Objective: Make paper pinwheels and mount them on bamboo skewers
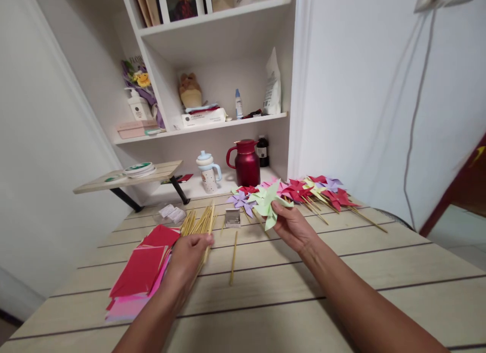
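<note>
The bundle of wooden sticks [198, 222] lies on the table [341, 272], its long axis running away from the person, directly under the left hand [189, 255], whose fingers curl onto its near end. The right hand [291, 225], further off, pinches a green pinwheel [269, 202] beside the pile of finished pinwheels [319, 188].

Both forearms are bare to the frame's edge — no sleeves, and the hands [190, 254] wear no gloves.
</note>
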A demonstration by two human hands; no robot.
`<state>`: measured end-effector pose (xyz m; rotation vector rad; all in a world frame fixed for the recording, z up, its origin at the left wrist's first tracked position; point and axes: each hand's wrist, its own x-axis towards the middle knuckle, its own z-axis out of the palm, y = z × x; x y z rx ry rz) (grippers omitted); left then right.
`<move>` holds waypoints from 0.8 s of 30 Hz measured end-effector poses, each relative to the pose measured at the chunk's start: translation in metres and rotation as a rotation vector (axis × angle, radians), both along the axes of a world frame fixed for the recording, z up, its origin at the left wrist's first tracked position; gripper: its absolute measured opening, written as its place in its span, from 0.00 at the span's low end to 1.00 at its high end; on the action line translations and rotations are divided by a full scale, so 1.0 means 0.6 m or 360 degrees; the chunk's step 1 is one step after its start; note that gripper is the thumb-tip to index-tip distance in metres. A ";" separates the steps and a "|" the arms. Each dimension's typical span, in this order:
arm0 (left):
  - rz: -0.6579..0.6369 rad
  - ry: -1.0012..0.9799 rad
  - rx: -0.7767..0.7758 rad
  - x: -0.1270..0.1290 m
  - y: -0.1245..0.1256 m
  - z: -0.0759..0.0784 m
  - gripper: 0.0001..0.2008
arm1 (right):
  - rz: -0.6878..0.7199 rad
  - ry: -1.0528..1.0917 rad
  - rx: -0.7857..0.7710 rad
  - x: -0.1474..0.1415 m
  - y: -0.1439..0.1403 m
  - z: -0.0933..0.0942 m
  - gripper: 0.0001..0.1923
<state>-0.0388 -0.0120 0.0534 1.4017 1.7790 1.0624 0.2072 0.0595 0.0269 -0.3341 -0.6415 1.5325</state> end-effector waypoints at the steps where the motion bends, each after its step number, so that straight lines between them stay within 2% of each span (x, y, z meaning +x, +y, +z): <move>1: -0.0070 -0.0192 -0.0055 0.020 0.008 -0.007 0.11 | -0.0008 0.0003 0.0011 0.002 0.001 0.000 0.11; 5: -0.0103 -0.0722 -0.0153 0.084 0.037 -0.044 0.08 | -0.0018 -0.0008 0.0037 0.001 0.000 -0.001 0.12; 8: -0.0079 -0.0839 -0.0149 0.092 0.047 -0.059 0.10 | 0.0001 -0.0042 0.0048 -0.005 -0.004 0.000 0.14; 11: -0.0042 -0.0752 -0.0127 0.067 0.039 -0.053 0.09 | 0.0040 -0.0068 0.0065 -0.010 -0.010 0.003 0.13; 15: 0.0000 -0.0637 -0.0066 0.044 0.015 -0.030 0.08 | 0.0074 -0.0111 0.0075 -0.011 -0.017 0.005 0.14; 18: -0.0133 -0.0732 -0.0064 0.069 0.006 -0.026 0.09 | 0.0081 -0.0142 0.0079 -0.009 -0.018 0.004 0.15; 21: -0.0411 -0.1026 -0.0265 0.109 0.012 -0.042 0.17 | 0.0057 -0.0175 0.0096 -0.004 -0.017 0.003 0.14; 24: -0.0373 -0.1040 -0.0324 0.124 0.029 -0.064 0.19 | 0.0047 -0.0202 0.0112 -0.002 -0.016 0.004 0.14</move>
